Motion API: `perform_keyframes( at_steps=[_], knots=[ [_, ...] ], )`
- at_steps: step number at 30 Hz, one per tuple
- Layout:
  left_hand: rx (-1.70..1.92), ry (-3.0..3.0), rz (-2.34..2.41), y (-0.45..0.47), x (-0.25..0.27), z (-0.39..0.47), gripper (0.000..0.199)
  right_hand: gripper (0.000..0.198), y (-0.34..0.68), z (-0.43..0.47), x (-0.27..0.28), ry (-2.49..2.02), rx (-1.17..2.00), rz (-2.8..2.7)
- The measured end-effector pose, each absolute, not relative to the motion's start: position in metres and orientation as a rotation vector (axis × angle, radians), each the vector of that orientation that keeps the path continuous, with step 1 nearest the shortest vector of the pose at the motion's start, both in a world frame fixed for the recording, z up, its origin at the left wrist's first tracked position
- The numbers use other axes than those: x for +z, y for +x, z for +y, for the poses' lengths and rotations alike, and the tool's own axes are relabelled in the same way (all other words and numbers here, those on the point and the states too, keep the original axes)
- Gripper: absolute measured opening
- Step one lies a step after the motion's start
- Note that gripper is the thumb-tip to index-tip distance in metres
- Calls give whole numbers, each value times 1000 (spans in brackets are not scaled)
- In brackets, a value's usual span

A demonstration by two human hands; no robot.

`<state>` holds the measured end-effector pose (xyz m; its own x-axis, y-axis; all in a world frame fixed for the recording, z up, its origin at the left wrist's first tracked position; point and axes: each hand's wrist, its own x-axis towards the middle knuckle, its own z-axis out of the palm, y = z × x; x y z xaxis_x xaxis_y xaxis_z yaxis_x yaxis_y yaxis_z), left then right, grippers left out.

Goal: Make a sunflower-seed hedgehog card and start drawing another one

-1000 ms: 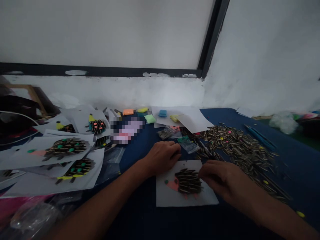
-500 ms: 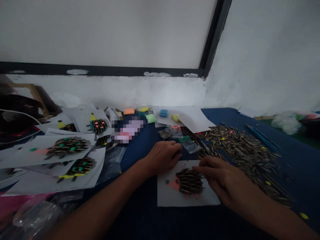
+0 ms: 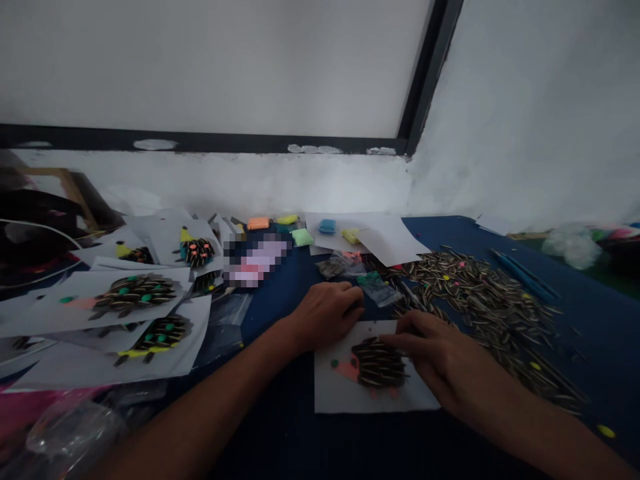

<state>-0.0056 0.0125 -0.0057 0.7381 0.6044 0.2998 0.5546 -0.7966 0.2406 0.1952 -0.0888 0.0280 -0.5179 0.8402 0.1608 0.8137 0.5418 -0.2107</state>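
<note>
A white paper card [image 3: 330, 393] lies before me, bearing a hedgehog figure with a body of striped sunflower seeds [image 3: 381, 367], a pink clay face [image 3: 349, 369], a green nose and small pink feet. Over the card's upper left edge, my left hand [image 3: 327, 313] rests with fingers curled; whatever may be under them is hidden. My right hand [image 3: 430, 350] reaches in from the right. Its thumb and forefinger are pinched at the top edge of the seed body, apparently on one sunflower seed, which the fingertips mostly cover.
Loose sunflower seeds [image 3: 480, 300] spread across the blue table at right, beside blue tweezers [image 3: 525, 275]. Finished hedgehog cards [image 3: 45, 320] are stacked at left. Small plastic bags [image 3: 380, 290], clay packets [image 3: 259, 223] and white sheets [image 3: 395, 237] lie toward the wall.
My right hand's fingertips have shifted slightly left along the top of the seed body. My left hand and the card stay in place.
</note>
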Motion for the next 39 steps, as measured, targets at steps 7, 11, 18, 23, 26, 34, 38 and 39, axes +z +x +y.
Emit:
perform_keyframes(
  at_steps=[7,11,18,23,26,34,38,39],
  knots=[
    [552,2796,941,-5,-4,11,12,42,196,-89,26,-1377,178,-2526],
    [546,2806,944,-6,-5,12,12,45,196,-89,28,-1392,164,-2532],
    [566,2809,941,-5,-7,13,13,52,197,-88,22,-1283,87,-2534],
    [554,2814,940,-5,-7,13,13,51,199,-87,14,-1279,77,-2525],
    [563,2811,939,-6,-7,13,13,48,201,-86,11,-1262,86,-2512],
    [563,2807,946,-5,-6,12,13,48,199,-85,19,-1247,52,-2503],
    [570,2807,937,-5,-7,13,13,51,193,-86,21,-1306,111,-2505],
    [572,2808,931,-5,-7,13,13,52,192,-86,22,-1321,147,-2503]
  ],
)
